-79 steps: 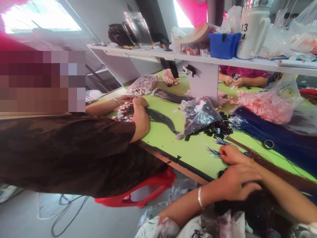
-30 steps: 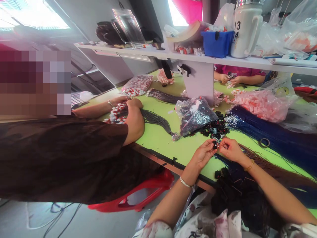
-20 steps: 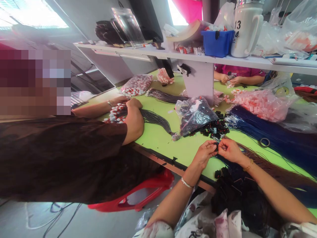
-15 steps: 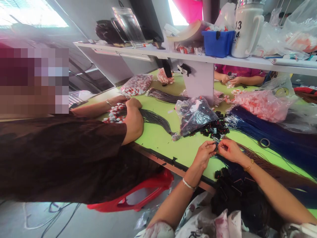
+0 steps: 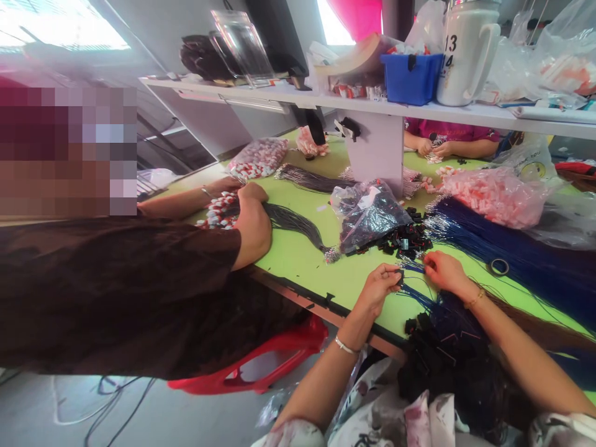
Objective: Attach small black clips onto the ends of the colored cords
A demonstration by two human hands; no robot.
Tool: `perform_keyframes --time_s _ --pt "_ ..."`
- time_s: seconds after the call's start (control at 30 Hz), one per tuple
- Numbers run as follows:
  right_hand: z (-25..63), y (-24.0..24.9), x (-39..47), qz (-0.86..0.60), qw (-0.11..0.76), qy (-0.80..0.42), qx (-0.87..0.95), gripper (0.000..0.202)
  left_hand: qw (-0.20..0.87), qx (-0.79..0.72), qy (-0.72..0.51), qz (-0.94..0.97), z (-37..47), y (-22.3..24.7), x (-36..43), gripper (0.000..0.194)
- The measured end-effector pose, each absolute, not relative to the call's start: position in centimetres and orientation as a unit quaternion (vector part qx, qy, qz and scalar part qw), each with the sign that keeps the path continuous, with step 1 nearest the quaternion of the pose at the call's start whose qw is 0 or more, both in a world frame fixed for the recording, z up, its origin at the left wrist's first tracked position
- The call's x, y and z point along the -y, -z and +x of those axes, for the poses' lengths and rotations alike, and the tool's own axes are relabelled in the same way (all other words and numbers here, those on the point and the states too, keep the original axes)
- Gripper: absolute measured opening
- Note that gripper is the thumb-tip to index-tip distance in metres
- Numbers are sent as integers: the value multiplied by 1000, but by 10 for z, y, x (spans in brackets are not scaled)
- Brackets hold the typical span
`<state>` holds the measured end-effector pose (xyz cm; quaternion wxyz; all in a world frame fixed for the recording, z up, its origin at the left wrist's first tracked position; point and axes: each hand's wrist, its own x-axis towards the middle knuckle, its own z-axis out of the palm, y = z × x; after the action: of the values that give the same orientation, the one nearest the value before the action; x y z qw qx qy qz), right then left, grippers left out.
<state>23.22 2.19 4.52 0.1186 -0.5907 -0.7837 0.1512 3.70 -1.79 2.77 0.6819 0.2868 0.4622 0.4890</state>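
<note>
My left hand pinches a small black connector housing just above the table's front edge. Blue wires trail from beside it toward my lap. To its right, my right hand is closed, its fingertips at the metal-tipped ends of wires; a thin wire seems to be between them, partly hidden by the fingers. Just beyond both hands lies a loose pile of black connector housings. More black housings rest in a dark heap at my lap.
A clear bag of black parts stands behind the pile. Dark blue wires, a tape ring and a bag of pink parts lie right. A co-worker's arm handles white-and-red connectors at left. A shelf crosses above.
My right hand has moved away from the connector housing, rightward and slightly up to the wire ends. My left hand keeps the housing and has shifted slightly left.
</note>
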Motion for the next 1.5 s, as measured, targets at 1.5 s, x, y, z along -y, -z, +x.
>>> perform_keyframes --time_s 1.5 --pt "220 -32 -12 -468 293 -383 740 16 726 -387 -519 233 62 -18 10 31"
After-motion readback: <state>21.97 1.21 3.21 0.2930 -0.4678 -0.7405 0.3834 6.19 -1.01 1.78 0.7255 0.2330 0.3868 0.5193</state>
